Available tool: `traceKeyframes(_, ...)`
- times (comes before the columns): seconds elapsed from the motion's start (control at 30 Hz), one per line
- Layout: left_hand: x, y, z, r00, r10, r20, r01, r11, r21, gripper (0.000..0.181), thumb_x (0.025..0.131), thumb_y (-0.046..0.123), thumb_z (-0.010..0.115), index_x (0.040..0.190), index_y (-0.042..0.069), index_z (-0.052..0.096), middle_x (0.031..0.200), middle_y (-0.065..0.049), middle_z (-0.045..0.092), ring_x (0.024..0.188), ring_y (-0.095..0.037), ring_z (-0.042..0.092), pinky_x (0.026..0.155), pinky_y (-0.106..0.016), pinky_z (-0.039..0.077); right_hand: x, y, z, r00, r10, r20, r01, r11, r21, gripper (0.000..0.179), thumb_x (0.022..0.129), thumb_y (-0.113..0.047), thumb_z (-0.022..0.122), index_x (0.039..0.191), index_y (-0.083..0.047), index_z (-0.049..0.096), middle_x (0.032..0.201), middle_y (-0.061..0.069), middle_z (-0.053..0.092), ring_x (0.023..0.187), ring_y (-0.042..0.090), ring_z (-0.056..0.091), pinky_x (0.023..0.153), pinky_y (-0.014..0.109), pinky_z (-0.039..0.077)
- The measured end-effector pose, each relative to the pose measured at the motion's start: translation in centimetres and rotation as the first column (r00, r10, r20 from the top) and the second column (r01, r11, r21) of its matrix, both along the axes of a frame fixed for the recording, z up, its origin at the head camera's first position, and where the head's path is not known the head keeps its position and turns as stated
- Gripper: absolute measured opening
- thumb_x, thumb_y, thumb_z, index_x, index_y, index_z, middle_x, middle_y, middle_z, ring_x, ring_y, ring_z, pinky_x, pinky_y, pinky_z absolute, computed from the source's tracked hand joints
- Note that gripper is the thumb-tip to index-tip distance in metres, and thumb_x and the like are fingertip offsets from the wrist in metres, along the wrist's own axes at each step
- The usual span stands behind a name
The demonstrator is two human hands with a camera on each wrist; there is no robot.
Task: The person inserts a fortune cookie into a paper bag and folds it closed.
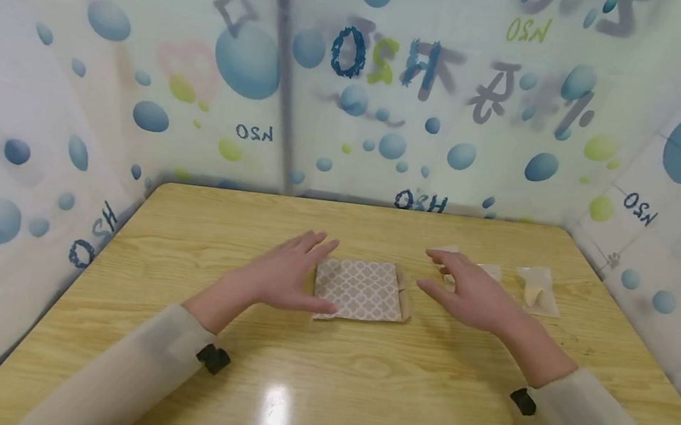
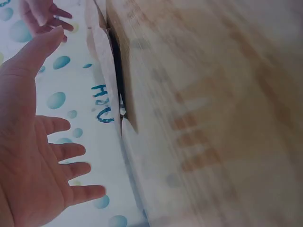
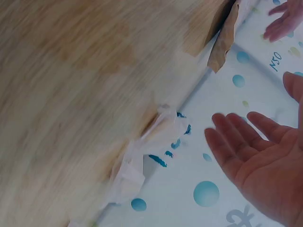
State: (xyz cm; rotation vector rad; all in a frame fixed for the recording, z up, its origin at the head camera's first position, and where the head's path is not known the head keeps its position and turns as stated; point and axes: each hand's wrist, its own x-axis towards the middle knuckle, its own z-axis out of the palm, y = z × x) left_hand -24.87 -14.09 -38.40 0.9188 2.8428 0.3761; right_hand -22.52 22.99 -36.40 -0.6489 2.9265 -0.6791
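A flat, grey-beige package (image 1: 359,289) with a white lattice pattern lies in the middle of the wooden table, brown flaps at its right end. Over its left edge is my left hand (image 1: 290,274), fingers spread and holding nothing; whether the thumb touches the package I cannot tell. To the right of the package my right hand (image 1: 472,291) hovers with extended fingers and nothing in its grasp, partly covering small clear packets (image 1: 491,270). In the right wrist view, the palm of the right hand (image 3: 265,165) faces the package's brown flap (image 3: 223,42).
Another clear packet (image 1: 538,292) with a pale piece inside lies farther right on the wooden table (image 1: 356,387). A white curtain (image 1: 486,188) printed with blue and green drops encloses the table's back and sides.
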Motion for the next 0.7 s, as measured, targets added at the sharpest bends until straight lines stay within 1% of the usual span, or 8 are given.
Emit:
traceKeyframes(0.1, -0.7, 0.9, -0.2, 0.998, -0.021, 0.066, 0.020, 1.000, 0.006, 0.119, 0.089, 0.077, 0.075, 0.177, 0.018, 0.021, 0.183, -0.018, 0.020, 0.168, -0.044, 0.021, 0.132, -0.062, 0.029, -0.2, -0.6, -0.1, 0.999, 0.012, 0.052, -0.007, 0.996, -0.087, 0.065, 0.114, -0.043, 0.058, 0.162, 0.000, 0.048, 0.162, 0.023, 0.054, 0.138, 0.043, 0.063, 0.113, 0.063, 0.052)
traceKeyframes(0.2, -1.2, 1.9, -0.4, 0.993, -0.045, 0.107, 0.046, 0.999, -0.004, 0.120, 0.087, 0.076, 0.079, 0.177, 0.017, 0.023, 0.182, -0.018, 0.023, 0.167, -0.042, 0.026, 0.131, -0.061, 0.034, -0.2, -1.1, -0.1, 0.996, 0.018, 0.089, -0.007, 0.993, -0.121, 0.059, 0.114, -0.039, 0.059, 0.158, 0.001, 0.052, 0.159, 0.023, 0.057, 0.134, 0.041, 0.065, 0.111, 0.061, 0.054)
traceKeyframes(0.3, -1.5, 2.8, -0.4, 0.989, -0.073, 0.129, 0.078, 0.997, -0.028, 0.122, 0.085, 0.073, 0.083, 0.176, 0.017, 0.024, 0.181, -0.018, 0.025, 0.166, -0.042, 0.028, 0.130, -0.060, 0.036, -0.1, -1.5, -0.2, 0.994, 0.016, 0.110, -0.002, 0.992, -0.124, 0.056, 0.114, -0.037, 0.060, 0.156, 0.000, 0.055, 0.158, 0.022, 0.059, 0.132, 0.040, 0.067, 0.109, 0.059, 0.056)
traceKeyframes(0.4, -1.6, 3.5, -0.3, 0.986, -0.085, 0.140, 0.094, 0.994, -0.059, 0.124, 0.083, 0.071, 0.086, 0.176, 0.018, 0.024, 0.180, -0.018, 0.028, 0.165, -0.041, 0.030, 0.129, -0.059, 0.037, -0.1, -1.8, -0.4, 0.993, 0.014, 0.114, 0.000, 0.993, -0.115, 0.055, 0.114, -0.035, 0.060, 0.156, 0.000, 0.056, 0.156, 0.022, 0.061, 0.131, 0.039, 0.068, 0.107, 0.057, 0.058)
traceKeyframes(0.6, -1.7, 4.1, 0.1, 0.981, -0.065, 0.181, 0.084, 0.992, -0.099, 0.124, 0.082, 0.066, 0.090, 0.176, 0.020, 0.024, 0.177, -0.017, 0.033, 0.163, -0.041, 0.035, 0.129, -0.058, 0.037, -0.2, -1.7, -0.5, 0.995, 0.013, 0.101, -0.002, 0.994, -0.105, 0.053, 0.114, -0.034, 0.060, 0.156, -0.001, 0.056, 0.153, 0.022, 0.063, 0.129, 0.038, 0.069, 0.105, 0.056, 0.059)
traceKeyframes(0.7, -1.7, 4.2, 0.2, 0.981, -0.055, 0.183, 0.077, 0.991, -0.111, 0.121, 0.083, 0.064, 0.090, 0.176, 0.021, 0.025, 0.175, -0.017, 0.036, 0.161, -0.042, 0.037, 0.128, -0.058, 0.040, -0.2, -1.6, -0.4, 0.995, 0.018, 0.099, -0.006, 0.994, -0.111, 0.052, 0.114, -0.033, 0.060, 0.156, -0.001, 0.056, 0.151, 0.023, 0.064, 0.128, 0.039, 0.069, 0.104, 0.056, 0.060)
